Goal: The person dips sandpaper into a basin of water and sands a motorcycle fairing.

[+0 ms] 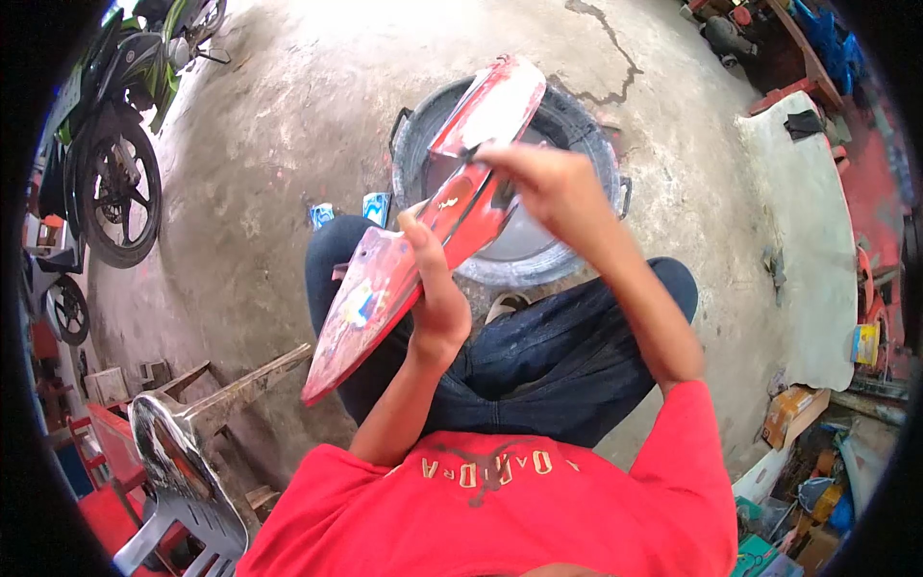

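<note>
Seen from the head, a motorcycle (111, 77) stands at 10 o'clock and a plastic chair (197, 495) at 8 o'clock. The round tub (524, 275), with a side handle at either flank, sits on the floor at 12 o'clock, liquid visible inside. The long red panel (465, 209) lies obliquely across the view, its far end over the tub toward 12 o'clock and its pointed end toward 8 o'clock. The left hand (439, 300) is clamped on the panel's near half, thumb uppermost. The right hand (556, 185), blurred, reaches over the panel's middle; whether its fingers are closed on the small dark patch at their tips cannot be told. Two blue-and-white packets (376, 208) lie at 11 o'clock, just outside the tub.
</note>
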The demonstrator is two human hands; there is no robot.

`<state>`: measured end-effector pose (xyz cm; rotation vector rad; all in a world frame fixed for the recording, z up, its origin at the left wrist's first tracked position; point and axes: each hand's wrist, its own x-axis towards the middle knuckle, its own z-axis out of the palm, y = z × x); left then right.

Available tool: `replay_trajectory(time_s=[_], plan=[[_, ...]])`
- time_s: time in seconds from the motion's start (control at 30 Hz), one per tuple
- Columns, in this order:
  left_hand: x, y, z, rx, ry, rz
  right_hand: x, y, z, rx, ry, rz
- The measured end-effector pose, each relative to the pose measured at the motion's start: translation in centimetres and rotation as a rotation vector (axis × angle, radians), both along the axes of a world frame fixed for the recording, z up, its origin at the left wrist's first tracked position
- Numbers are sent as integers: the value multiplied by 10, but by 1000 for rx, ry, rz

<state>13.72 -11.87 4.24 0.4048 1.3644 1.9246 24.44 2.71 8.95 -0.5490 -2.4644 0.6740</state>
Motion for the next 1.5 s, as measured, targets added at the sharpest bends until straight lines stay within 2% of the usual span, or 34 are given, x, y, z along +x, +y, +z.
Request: replay_trajectory(time_s=[0.07, 0.1, 0.17, 0.2, 0.23, 0.27, 0.33, 0.37, 0.43, 0.47, 0.53, 0.6, 0.63, 0.73, 0.83, 0.87, 0.93, 0.97, 1.0, 1.03, 1.07, 1.13, 1.17, 1.27, 1.33, 1.4, 1.43, 1.47, 1.5], plan=[[-4, -1, -2, 40, 120, -55, -4, -32, 7, 90, 249, 211], [-4, -7, -3, 38, 202, -86, -5, -34, 8, 89, 240, 225], [3, -3, 1, -11, -4, 44, -1, -3, -6, 8, 82, 54], [0, -3, -3, 7, -4, 18, -3, 12, -6, -4, -5, -57], [-4, -3, -7, 24, -4, -8, -3, 14, -6, 22, 27, -30], [-8, -3, -11, 41, -4, -34, -2, -1, -10, 155, 115, 39], [-6, -8, -2, 61, 244, -88, -8, -38, 8, 133, 263, 178], [0, -7, 5, -65, 205, -2, -8, -28, -2, 128, 301, 194], [7, -2, -1, -14, -29, 143, -5, 6, -11, 73, 101, 48], [6, -4, -4, -21, 18, 97, -2, 18, -15, 50, -12, -42], [-5, -9, -8, -10, 117, -37, -4, -13, -5, 139, 147, 97], [-11, -11, -15, 25, 64, -80, -11, -42, 8, 145, 307, 212], [-13, -8, -17, 47, -35, -46, -10, -27, 4, 131, 320, 222], [8, -6, 3, -11, 0, 78, -5, 20, -10, 69, 24, -70], [-8, -12, -15, -2, 299, -40, -7, -24, 0, 123, 220, 161], [-16, -20, -45, -4, 442, -46, -8, -36, 8, 94, 273, 213], [-14, -23, -45, -26, 503, -25, -5, 1, -15, 88, 131, 56], [-3, -11, -15, -37, 417, 12, -5, 22, -23, 93, 107, -14], [-6, -9, -11, -38, 335, -33, -3, 32, -26, 97, 80, -83], [-8, -8, -8, -41, 252, -75, -2, 17, -14, 46, 60, -34], [-11, -7, -5, -47, 169, -113, -6, -3, -19, 118, 176, 71], [-14, -10, -9, -37, 190, -137, -11, -32, 1, 98, 307, 175], [-11, -11, -9, -67, 200, -106, -9, -19, -7, 107, 266, 150], [-9, -9, -7, -71, 205, -95, -4, 32, -24, 37, 29, -120], [-9, -3, -6, -37, 197, -78, -7, 2, -24, 121, 163, 35], [-12, -6, -3, 32, 181, -77, -15, -36, 1, 134, 312, 173], [-11, -8, -2, 61, 173, -50, -10, -21, -9, 107, 271, 187], [-9, -10, 0, 91, 165, -24, -12, -2, -22, 164, 243, 84], [-14, -11, -9, 136, 31, -56, -11, 21, -28, 69, 138, -21]])
